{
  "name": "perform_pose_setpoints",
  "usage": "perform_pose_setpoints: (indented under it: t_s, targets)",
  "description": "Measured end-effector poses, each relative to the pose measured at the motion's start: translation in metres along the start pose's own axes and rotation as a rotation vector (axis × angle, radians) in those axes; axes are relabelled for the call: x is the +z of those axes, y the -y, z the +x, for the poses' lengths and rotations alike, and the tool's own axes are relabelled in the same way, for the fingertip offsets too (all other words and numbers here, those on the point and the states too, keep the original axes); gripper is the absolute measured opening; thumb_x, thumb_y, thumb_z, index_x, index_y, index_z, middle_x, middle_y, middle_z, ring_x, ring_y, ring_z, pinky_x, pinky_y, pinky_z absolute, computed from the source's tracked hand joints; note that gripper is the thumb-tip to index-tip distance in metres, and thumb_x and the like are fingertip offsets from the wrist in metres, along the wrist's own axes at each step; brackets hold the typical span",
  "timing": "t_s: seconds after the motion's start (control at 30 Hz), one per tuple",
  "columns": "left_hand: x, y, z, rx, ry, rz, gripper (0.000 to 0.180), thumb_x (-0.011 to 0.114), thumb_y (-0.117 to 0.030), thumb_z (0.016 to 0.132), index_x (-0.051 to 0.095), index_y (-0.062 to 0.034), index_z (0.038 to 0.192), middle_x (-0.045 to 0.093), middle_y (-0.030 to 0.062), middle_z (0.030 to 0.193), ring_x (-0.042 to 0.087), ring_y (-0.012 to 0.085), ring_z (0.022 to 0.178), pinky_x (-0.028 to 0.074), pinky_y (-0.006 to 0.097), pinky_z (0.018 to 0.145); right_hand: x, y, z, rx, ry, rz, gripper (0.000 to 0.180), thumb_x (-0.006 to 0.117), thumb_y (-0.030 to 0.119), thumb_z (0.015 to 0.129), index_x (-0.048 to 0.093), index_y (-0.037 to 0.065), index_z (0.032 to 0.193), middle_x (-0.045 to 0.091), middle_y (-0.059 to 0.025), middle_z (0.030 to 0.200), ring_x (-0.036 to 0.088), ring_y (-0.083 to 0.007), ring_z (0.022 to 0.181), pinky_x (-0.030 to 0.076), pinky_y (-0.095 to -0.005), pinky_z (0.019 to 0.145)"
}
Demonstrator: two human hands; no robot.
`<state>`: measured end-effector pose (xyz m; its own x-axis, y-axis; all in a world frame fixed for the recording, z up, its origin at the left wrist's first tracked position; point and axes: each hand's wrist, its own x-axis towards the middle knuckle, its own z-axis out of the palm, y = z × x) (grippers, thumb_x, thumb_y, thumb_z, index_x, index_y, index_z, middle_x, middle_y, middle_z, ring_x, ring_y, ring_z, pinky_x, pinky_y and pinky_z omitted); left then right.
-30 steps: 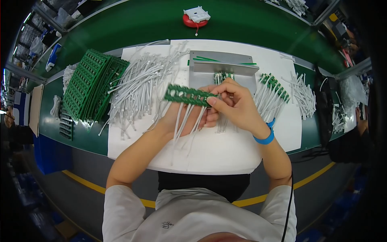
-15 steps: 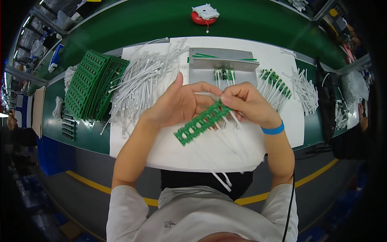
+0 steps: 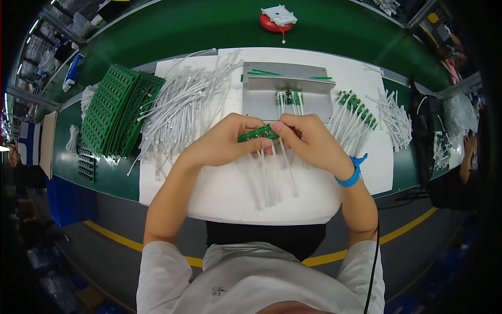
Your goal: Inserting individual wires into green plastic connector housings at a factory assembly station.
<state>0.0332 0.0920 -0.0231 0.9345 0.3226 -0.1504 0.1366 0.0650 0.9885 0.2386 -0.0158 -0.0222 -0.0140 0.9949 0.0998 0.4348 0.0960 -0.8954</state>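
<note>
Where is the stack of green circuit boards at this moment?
In the head view, the stack of green circuit boards lies at the person's far left on the bench, beside the pile of white cables, away from both hands.

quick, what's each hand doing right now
Left hand: closed on the green circuit board strip.
Right hand: pinching the same strip's right end.

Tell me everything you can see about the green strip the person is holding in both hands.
The green strip is a narrow circuit-board piece, looking like rigid green board with small parts along it. It is held above the white mat, lying nearly level, slightly tilted. The left hand pinches its left part, the right hand its right end. Thin white wires hang from it toward the person. Finer details are too small to tell.
</note>
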Motion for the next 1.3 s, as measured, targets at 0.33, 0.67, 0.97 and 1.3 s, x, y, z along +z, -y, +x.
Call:
perform_pose_setpoints:
  t_s: [0.33, 0.67, 0.97, 1.3]
  targets:
    - [0.004, -0.001, 0.003, 0.02, -0.173, -0.064, 0.016, 0.072, -0.01, 0.097, 0.072, 0.0032, 0.107, 0.075, 0.0077, 0.091, 0.067, 0.0092, 0.079, 0.054, 0.025, 0.075, -0.005, 0.001, 0.0, -0.094, 0.014, -0.127, 0.034, 0.062, 0.021, 0.103, 0.059, -0.003, 0.079, 0.043, -0.0123, 0.057, 0.037, -0.0161, 0.052, 0.033, -0.0336, 0.049]
    - [0.01, -0.004, -0.001, 0.102, -0.131, 0.077, 0.009, 0.071, -0.006, 0.096, 0.068, 0.0008, 0.1, 0.074, 0.0044, 0.086, 0.069, 0.0112, 0.082, 0.055, 0.027, 0.078, -0.005, -0.008, 0.002, 0.033, 0.192, 0.376, 0.041, 0.052, 0.029, 0.11, 0.062, 0.0, 0.082, 0.045, 0.0019, 0.061, 0.035, -0.0079, 0.058, 0.031, -0.0288, 0.052]
    - [0.009, -0.006, 0.001, 0.103, -0.082, -0.039, 0.015, 0.066, 0.002, 0.095, 0.066, 0.0035, 0.11, 0.072, 0.0051, 0.095, 0.067, 0.0109, 0.088, 0.054, 0.026, 0.081, -0.032, -0.011, 0.007, -0.023, -0.205, -0.095, 0.05, 0.056, 0.037, 0.107, 0.059, 0.001, 0.073, 0.048, -0.0082, 0.055, 0.043, -0.0127, 0.05, 0.032, -0.0317, 0.049]
    - [0.0, -0.012, -0.001, 0.041, -0.149, -0.013, 0.053, 0.07, 0.016, 0.084, 0.06, 0.0056, 0.135, 0.071, 0.0102, 0.112, 0.07, 0.0133, 0.101, 0.056, 0.025, 0.088, -0.048, -0.033, 0.008, 0.118, -0.233, -0.564, 0.03, 0.061, 0.025, 0.101, 0.066, 0.001, 0.084, 0.065, -0.0173, 0.064, 0.065, -0.0362, 0.059, 0.05, -0.0436, 0.057]
